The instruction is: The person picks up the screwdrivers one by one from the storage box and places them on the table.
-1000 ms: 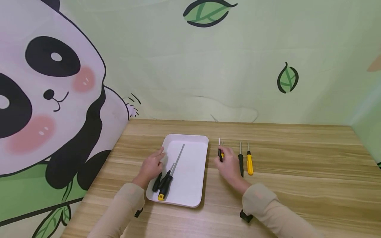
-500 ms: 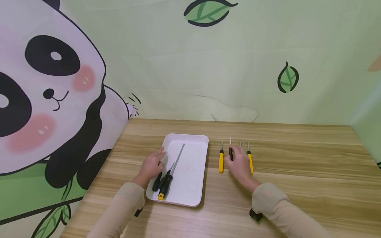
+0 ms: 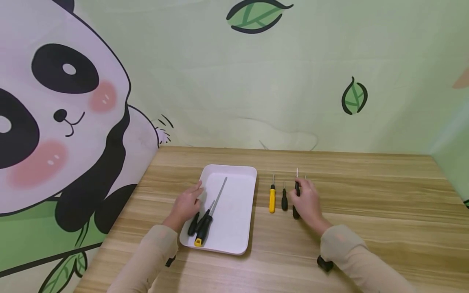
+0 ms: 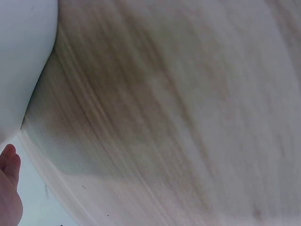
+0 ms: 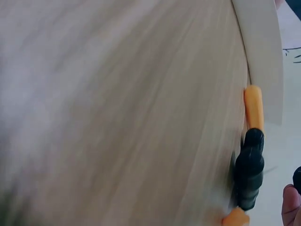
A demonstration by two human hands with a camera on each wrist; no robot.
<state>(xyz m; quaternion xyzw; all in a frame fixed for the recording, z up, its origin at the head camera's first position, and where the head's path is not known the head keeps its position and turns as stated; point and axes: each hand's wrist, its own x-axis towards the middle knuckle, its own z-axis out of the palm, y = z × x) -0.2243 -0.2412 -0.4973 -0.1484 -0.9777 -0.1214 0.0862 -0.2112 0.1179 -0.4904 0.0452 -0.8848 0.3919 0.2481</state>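
My right hand (image 3: 307, 201) pinches a black-handled screwdriver (image 3: 296, 211) near the top of its handle. Its shank points toward the wall. To its left lie a small black screwdriver (image 3: 284, 201) and a yellow-handled screwdriver (image 3: 272, 199). Behind my right fingers another yellow screwdriver (image 3: 305, 177) is mostly hidden; only its tip shows. My left hand (image 3: 187, 205) rests on the left rim of a white tray (image 3: 234, 228), fingers extended. Black-handled screwdrivers (image 3: 204, 232) lie in the tray's near left part, one long with a yellow handle end.
The wood-grain table (image 3: 384, 211) stretches right of the tools. A green wall (image 3: 293, 81) with a panda and leaves stands behind it. In the right wrist view, a yellow handle (image 5: 254, 108) and a black handle (image 5: 249, 174) stand in a row.
My right hand has moved right along the row. It has let go of the small black screwdriver and taken hold of the longer black one. My left hand and the tray have stayed put.
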